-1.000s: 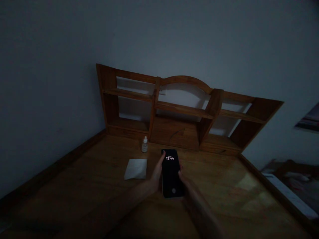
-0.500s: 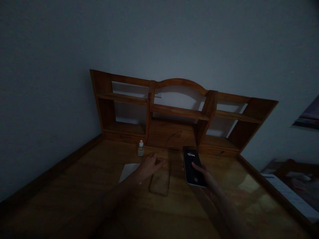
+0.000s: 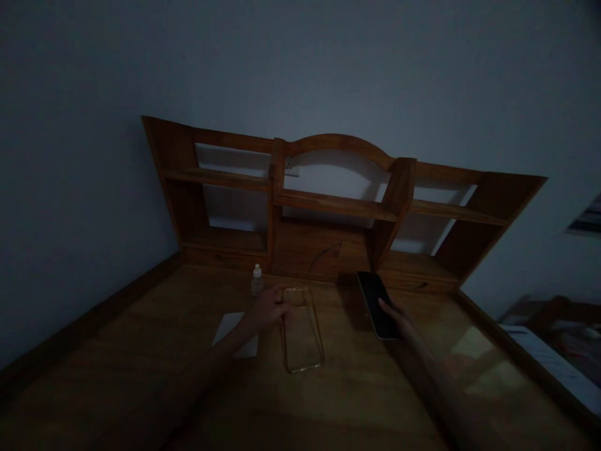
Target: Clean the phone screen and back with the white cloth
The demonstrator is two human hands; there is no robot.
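A clear, yellowish phone case (image 3: 304,366) is gripped at its left edge by my left hand (image 3: 270,308), fingers closed on the rim. The case is tilted a little above the wooden desk. My right hand (image 3: 398,319) is closed around a smartphone (image 3: 376,300), thumb over its front. The phone's screen is dark. Just behind my left hand stands a small dropper bottle (image 3: 256,283) with a white cap. A white sheet of paper (image 3: 230,324) lies partly under my left forearm.
A wooden shelf unit (image 3: 328,199) with open compartments and small drawers runs along the back of the desk (image 3: 357,394). Behind its middle opening a wall socket (image 3: 290,168) shows. Papers (image 3: 554,357) lie beyond the desk's raised right edge.
My left hand has taken hold of the phone case and lifted it slightly. The phone has tilted and moved right, and its lit screen has gone dark. The view has shifted slightly.
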